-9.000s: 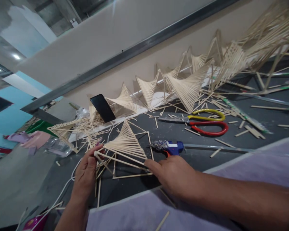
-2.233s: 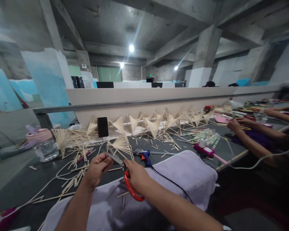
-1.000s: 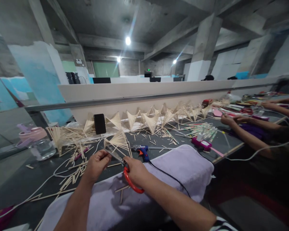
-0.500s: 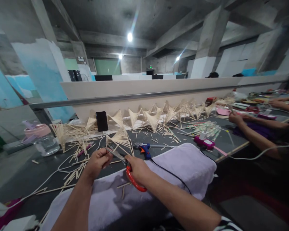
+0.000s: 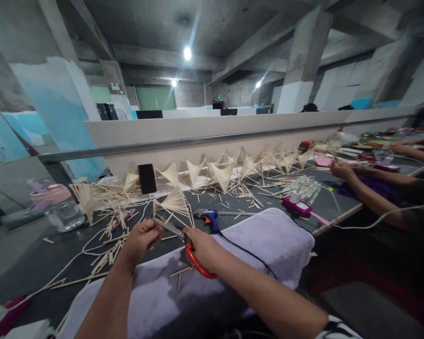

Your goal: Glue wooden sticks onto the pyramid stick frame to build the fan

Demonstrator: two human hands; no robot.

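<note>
My right hand (image 5: 203,247) grips red-handled scissors (image 5: 194,259), their blades (image 5: 169,227) pointing left toward my left hand (image 5: 141,239). My left hand is pinched shut at the blade tips, on something too small to make out. Both hands hover over a pale lilac cloth (image 5: 265,240) at the table's near edge. Just behind them stands a fan-shaped stick frame (image 5: 173,203) on the dark table (image 5: 31,268). A blue glue gun (image 5: 208,217) lies to the right of the frame.
A black phone (image 5: 146,178) leans at the back beside a row of finished stick fans (image 5: 233,169). Loose sticks (image 5: 109,256) and a white cable (image 5: 74,261) lie at left, near a clear bottle (image 5: 64,214). Another person's arms (image 5: 367,200) work at right, by a pink device (image 5: 297,205).
Nine seconds ago both hands held the stick frame flat on the table and the scissors lay behind. Since then my right hand has taken the scissors; over the last second the hands hardly moved.
</note>
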